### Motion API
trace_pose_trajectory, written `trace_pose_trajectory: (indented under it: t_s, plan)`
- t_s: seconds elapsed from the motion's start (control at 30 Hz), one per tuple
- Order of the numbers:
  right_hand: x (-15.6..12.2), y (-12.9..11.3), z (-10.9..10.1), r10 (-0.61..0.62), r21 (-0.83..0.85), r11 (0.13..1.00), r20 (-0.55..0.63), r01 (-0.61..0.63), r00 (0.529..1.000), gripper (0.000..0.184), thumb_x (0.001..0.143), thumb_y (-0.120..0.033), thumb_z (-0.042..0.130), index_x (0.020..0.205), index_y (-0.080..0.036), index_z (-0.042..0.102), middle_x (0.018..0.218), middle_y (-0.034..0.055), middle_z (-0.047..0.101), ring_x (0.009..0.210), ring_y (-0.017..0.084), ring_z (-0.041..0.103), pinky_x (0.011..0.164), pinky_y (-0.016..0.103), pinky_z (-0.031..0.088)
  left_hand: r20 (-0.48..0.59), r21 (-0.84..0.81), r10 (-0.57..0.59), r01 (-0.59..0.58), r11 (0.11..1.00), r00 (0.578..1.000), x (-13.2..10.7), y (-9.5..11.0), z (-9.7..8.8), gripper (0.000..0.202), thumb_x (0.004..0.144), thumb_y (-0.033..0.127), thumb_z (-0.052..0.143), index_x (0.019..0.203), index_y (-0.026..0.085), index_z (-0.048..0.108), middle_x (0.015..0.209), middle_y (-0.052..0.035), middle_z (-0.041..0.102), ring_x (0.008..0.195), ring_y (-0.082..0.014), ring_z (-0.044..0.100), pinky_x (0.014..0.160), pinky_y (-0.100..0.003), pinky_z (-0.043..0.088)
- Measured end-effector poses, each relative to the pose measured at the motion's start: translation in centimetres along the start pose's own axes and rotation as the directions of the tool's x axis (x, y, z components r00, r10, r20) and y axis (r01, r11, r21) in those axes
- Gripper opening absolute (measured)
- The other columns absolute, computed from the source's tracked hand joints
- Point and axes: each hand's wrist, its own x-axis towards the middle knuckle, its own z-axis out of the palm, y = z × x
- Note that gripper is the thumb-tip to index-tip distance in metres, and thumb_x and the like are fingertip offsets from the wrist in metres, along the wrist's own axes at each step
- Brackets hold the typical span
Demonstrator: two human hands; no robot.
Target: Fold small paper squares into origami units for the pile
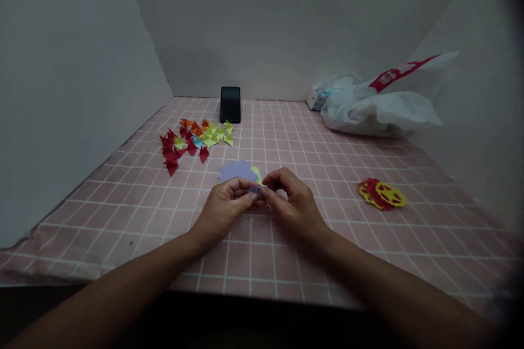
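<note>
One phone [230, 104], one plastic bag [380, 106], two hands, roughly twenty folded paper pieces [192, 139].

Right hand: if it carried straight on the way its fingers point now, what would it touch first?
The right hand points left, its fingertips already pinching the small folded lilac paper piece. Just past that it would likely meet the left hand, which grips the same piece from the other side.

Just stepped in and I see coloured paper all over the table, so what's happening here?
A person is working a small purple piece of paper between both hands, the left hand and right hand pinching it together over the pink checked tablecloth. Just behind lie purple sheets. A pile of folded paper pieces sits at far left, a black phone stands at the back, and red and yellow cutouts lie to the right.
</note>
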Motion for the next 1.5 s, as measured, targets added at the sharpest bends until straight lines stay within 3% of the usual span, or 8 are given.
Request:
trace_pose_trajectory:
  t_s: [0.3, 0.57, 0.87, 1.5]
  plan:
    - [-0.1, -0.2, -0.1, 0.048, 0.029, 0.998, 0.025, -0.049, 0.999, 0.005, 0.088, -0.018, 0.062, 0.087, -0.021, 0.058, 0.078, 0.0001, 0.057, 0.073, 0.016, 0.054, 0.067, 0.030, 0.043, -0.004, 0.012, 0.023, -0.023, 1.000, 1.000, 0.0, 0.0, -0.2, 0.018, 0.072, 0.025, 0.079, 0.083, 0.013, 0.071, 0.078, -0.0022, 0.075, 0.069, -0.0127, 0.073, 0.074, -0.026, 0.061]
    - [-0.2, -0.2, -0.1, -0.086, 0.027, 0.996, 0.000, 0.086, 0.996, 0.011, 0.088, -0.011, 0.060, 0.085, -0.022, 0.058, 0.083, 0.0008, 0.057, 0.079, 0.017, 0.056, 0.073, 0.032, 0.044, -0.057, 0.054, 0.054, -0.051, 0.997, 0.997, 0.1, 0.0, -0.2, 0.018, 0.075, 0.027, 0.077, 0.083, 0.013, 0.068, 0.076, -0.0016, 0.074, 0.068, -0.0128, 0.073, 0.073, -0.025, 0.061]
    - [-0.1, -0.5, -0.1, -0.151, -0.070, 0.986, -0.009, 0.150, 0.988, 0.014, 0.086, -0.008, 0.063, 0.085, -0.021, 0.058, 0.084, 0.0020, 0.057, 0.081, 0.018, 0.055, 0.071, 0.032, 0.044, -0.074, 0.119, 0.127, -0.118, 0.986, 0.989, -0.1, 0.0, -0.2, 0.019, 0.076, 0.029, 0.076, 0.084, 0.013, 0.068, 0.077, -0.0024, 0.074, 0.069, -0.0144, 0.073, 0.072, -0.026, 0.061]
    - [0.0, -1.1, -0.3, -0.085, -0.084, 0.993, 0.003, 0.085, 0.996, 0.018, 0.084, -0.008, 0.057, 0.074, -0.022, 0.051, 0.080, 0.0025, 0.057, 0.077, 0.018, 0.056, 0.070, 0.033, 0.045, -0.016, 0.092, 0.099, -0.097, 0.991, 0.995, -0.1, -0.1, -0.3, 0.020, 0.079, 0.032, 0.075, 0.086, 0.015, 0.067, 0.078, -0.0018, 0.073, 0.071, -0.0148, 0.073, 0.078, -0.029, 0.061]
